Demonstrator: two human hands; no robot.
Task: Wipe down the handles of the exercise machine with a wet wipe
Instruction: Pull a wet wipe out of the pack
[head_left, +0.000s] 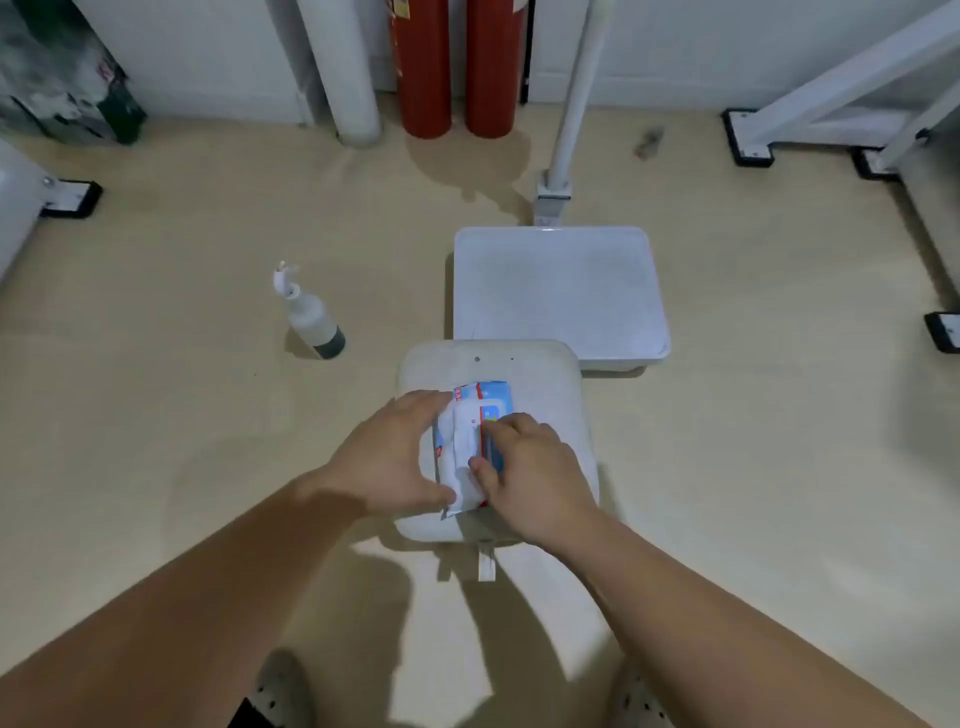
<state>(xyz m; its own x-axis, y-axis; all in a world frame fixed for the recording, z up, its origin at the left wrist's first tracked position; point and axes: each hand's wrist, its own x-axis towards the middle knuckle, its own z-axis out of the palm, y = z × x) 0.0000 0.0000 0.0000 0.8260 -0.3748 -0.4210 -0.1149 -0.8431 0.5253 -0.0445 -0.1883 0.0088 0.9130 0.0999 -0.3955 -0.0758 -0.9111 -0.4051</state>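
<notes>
A blue, white and red pack of wet wipes (470, 431) lies on the grey padded seat (545, 379) of the exercise machine. My left hand (387, 457) grips the pack's left side, thumb at its near end. My right hand (530, 473) rests on the pack's right half, thumb and fingers pinching at the flap on top. No machine handle is in view.
A white flat pad (558, 296) sits beyond the seat, with a white post (576, 104) rising behind it. A spray bottle (311, 317) stands on the floor at left. Two red cylinders (457, 67) lean at the back wall. White frame legs with black feet (750, 137) stand at right.
</notes>
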